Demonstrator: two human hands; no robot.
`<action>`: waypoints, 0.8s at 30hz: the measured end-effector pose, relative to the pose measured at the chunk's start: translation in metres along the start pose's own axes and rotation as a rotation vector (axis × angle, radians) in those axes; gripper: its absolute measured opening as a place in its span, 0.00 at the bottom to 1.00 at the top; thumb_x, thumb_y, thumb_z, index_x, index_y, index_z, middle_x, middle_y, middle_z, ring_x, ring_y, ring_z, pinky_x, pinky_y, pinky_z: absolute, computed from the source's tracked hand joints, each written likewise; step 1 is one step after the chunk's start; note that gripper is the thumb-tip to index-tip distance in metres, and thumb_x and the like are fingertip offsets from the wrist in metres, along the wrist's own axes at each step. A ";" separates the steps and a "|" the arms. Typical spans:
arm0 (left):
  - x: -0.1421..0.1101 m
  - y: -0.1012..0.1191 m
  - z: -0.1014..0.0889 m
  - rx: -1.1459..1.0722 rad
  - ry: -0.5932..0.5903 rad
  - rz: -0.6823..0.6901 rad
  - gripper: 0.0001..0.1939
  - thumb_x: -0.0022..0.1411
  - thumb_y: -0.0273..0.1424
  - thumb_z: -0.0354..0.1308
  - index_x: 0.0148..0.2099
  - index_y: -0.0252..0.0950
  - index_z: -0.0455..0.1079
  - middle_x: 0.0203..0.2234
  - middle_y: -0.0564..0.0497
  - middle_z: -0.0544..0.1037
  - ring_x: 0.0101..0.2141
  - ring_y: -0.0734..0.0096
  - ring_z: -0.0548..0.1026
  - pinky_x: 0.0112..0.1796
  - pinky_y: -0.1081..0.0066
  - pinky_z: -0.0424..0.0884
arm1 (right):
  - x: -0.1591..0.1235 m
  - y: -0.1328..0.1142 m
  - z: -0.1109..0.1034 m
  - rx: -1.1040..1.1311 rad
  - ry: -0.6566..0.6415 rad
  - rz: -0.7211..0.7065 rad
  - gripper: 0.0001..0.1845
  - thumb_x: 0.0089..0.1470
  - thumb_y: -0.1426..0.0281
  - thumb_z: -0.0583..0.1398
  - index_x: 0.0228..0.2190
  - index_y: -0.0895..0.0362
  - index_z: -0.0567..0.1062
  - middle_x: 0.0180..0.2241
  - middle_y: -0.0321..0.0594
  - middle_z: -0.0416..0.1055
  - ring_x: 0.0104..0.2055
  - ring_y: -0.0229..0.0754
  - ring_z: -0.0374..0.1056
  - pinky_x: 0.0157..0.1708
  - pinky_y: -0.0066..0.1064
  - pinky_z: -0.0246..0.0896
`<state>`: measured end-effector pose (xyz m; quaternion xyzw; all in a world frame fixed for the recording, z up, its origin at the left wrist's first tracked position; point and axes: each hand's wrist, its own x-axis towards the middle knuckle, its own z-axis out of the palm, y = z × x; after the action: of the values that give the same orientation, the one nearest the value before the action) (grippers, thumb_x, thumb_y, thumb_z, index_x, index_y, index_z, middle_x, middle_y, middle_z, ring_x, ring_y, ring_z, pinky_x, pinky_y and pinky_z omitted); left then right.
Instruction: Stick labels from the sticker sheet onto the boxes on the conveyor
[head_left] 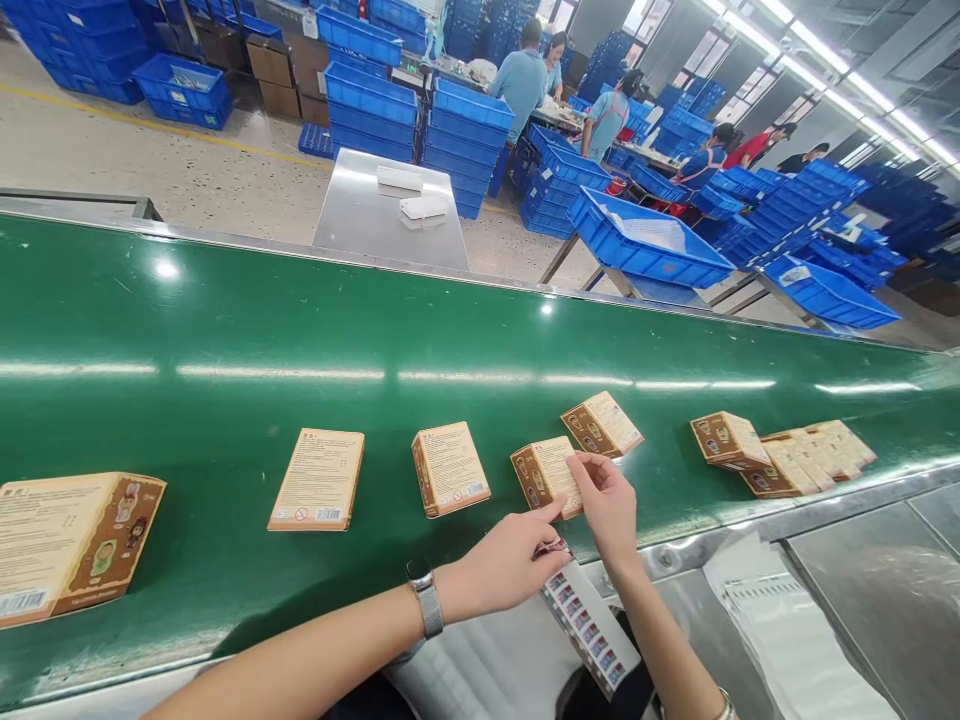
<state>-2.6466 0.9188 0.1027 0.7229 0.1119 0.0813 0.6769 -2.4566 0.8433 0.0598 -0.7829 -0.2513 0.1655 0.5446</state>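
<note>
Left hand [514,565] — half-curled, holding sticker sheet [590,628]

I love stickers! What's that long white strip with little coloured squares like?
The long white strip looks like paper. Small red-and-blue squares run in a row down one long side. The left hand holds its top end, and it slants down to the right, past the edge of the green belt.

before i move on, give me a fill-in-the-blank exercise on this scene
The surface under the boxes is coloured ____.
The stacked crates beyond are coloured ____.
The printed sheet is held in the ____ hand.
A metal-banded ____ circles the wrist of that hand.
Missing words: green; blue; left; watch
</note>
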 end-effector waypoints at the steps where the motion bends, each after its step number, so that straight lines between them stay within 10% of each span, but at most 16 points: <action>1: -0.001 0.001 0.000 -0.008 0.003 -0.005 0.21 0.63 0.33 0.54 0.20 0.35 0.53 0.53 0.46 0.76 0.21 0.79 0.64 0.26 0.69 0.55 | 0.002 0.000 -0.001 -0.040 0.029 -0.027 0.24 0.49 0.51 0.67 0.39 0.56 0.74 0.37 0.46 0.78 0.41 0.52 0.73 0.43 0.41 0.67; 6: -0.016 0.002 -0.003 -0.047 0.079 -0.080 0.24 0.66 0.40 0.52 0.21 0.36 0.50 0.17 0.58 0.59 0.22 0.76 0.50 0.24 0.70 0.47 | 0.001 -0.029 -0.014 -0.224 0.111 -0.120 0.30 0.55 0.54 0.62 0.53 0.57 0.68 0.40 0.48 0.78 0.45 0.56 0.72 0.47 0.47 0.63; 13: -0.048 0.006 -0.022 -0.152 0.275 -0.097 0.20 0.71 0.41 0.46 0.28 0.36 0.57 0.23 0.57 0.58 0.27 0.74 0.55 0.28 0.71 0.52 | -0.079 -0.085 0.002 -0.398 -0.409 -0.755 0.08 0.66 0.69 0.58 0.45 0.51 0.74 0.40 0.40 0.77 0.40 0.46 0.73 0.41 0.36 0.65; 24: -0.062 0.012 -0.020 -0.119 0.357 -0.121 0.16 0.71 0.37 0.46 0.33 0.34 0.66 0.25 0.55 0.67 0.26 0.74 0.60 0.28 0.72 0.56 | -0.101 -0.094 0.018 -0.426 -0.240 -0.971 0.10 0.63 0.80 0.58 0.41 0.53 0.74 0.42 0.42 0.77 0.44 0.45 0.74 0.52 0.42 0.59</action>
<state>-2.7112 0.9206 0.1178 0.6477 0.2687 0.1739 0.6914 -2.5692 0.8259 0.1396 -0.6456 -0.6723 -0.0716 0.3551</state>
